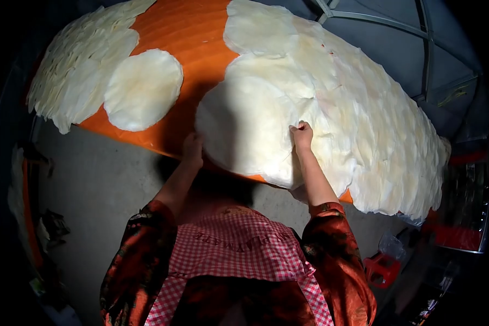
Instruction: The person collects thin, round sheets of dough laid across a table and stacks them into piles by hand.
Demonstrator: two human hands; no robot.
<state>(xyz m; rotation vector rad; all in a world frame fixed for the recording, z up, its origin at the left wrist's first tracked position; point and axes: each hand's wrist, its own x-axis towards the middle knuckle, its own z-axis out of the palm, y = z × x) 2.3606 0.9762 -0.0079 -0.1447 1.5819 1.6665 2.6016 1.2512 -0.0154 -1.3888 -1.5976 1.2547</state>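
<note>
Between the hands, a round white sheet

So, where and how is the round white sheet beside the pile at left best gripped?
Probably pinch the round white sheet by its right rim, the left hand coming from the right: it looks thin and flat; that rim borders bare orange surface, while its left side meets the pile.

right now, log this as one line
left hand at left edge of pale round sheet | right hand closed at its right edge | orange surface beside
</note>
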